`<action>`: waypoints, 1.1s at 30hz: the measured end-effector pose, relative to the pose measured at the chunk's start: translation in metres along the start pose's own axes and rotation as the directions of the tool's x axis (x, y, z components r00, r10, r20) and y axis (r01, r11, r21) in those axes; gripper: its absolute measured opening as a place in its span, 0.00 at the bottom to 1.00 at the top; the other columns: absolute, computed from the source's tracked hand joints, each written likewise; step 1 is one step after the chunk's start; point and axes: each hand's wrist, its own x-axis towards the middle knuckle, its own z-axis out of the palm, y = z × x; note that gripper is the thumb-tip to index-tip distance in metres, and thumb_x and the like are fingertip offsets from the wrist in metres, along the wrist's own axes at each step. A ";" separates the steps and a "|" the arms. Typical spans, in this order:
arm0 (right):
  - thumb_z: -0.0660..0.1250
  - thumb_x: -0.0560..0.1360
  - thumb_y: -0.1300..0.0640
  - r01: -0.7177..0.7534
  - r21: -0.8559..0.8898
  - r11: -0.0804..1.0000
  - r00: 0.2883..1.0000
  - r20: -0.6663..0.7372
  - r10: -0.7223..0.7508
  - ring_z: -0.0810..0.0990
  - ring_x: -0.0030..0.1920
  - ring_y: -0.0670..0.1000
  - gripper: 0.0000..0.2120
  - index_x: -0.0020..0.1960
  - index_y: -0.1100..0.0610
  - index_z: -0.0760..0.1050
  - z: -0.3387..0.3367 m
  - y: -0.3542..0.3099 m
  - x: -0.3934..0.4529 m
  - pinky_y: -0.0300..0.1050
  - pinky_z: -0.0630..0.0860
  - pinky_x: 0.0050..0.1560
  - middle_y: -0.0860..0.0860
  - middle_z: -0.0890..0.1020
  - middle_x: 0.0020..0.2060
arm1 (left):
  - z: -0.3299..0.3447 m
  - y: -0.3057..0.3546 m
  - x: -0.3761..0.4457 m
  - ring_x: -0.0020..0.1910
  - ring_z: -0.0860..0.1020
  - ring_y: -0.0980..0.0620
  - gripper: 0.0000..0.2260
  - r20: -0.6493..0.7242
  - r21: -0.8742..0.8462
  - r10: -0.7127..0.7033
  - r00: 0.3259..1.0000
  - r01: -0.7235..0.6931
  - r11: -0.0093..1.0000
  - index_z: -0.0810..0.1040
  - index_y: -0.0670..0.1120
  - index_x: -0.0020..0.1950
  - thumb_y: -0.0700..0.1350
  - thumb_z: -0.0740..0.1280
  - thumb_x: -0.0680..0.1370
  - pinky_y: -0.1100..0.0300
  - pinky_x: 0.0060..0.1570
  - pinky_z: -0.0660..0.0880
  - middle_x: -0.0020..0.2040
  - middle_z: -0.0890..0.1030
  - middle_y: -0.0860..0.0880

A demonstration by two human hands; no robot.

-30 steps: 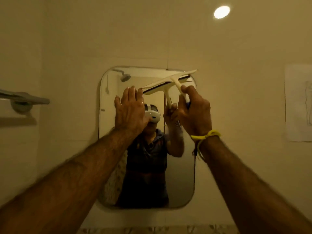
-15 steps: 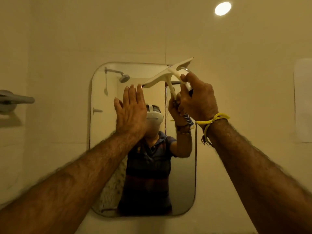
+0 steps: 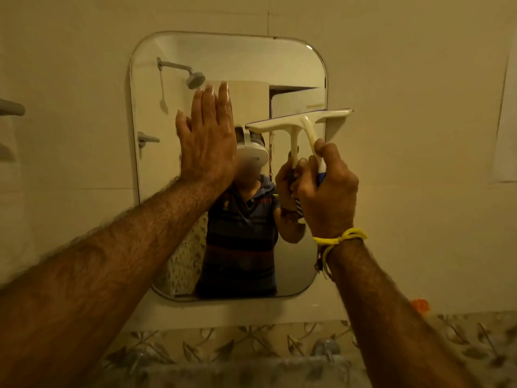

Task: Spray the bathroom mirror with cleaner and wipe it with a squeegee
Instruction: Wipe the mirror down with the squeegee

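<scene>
Against the wall's tiled face, head view: rounded mirror (image 3: 223, 65) hangs above a leaf-patterned border. Left hand (image 3: 208, 140) flat and fully open, fingers together, palm on or just off the glass near the mirror's middle; contact not certain. It holds nothing. Right hand (image 3: 326, 191) fisted tight around the handle of a cream squeegee (image 3: 298, 121). Blade roughly level, slightly raised at its right end, set against the mirror's right edge about a third down from the top. No spray bottle visible. Judgement: wiping step in hand, spraying likely done. Next move calls for steady blade pressure down toward the bottom edge.
</scene>
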 end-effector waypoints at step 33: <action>0.63 0.77 0.62 -0.557 -0.117 0.822 0.814 0.117 0.569 0.76 0.35 0.53 0.14 0.62 0.62 0.76 -0.050 -0.007 -0.263 0.39 0.72 0.35 0.59 0.81 0.37 | 0.048 -0.064 -0.225 0.78 0.52 0.40 0.36 0.327 -0.063 -0.024 0.945 0.047 0.997 0.54 0.49 0.80 0.38 0.67 0.76 0.37 0.72 0.57 0.80 0.53 0.43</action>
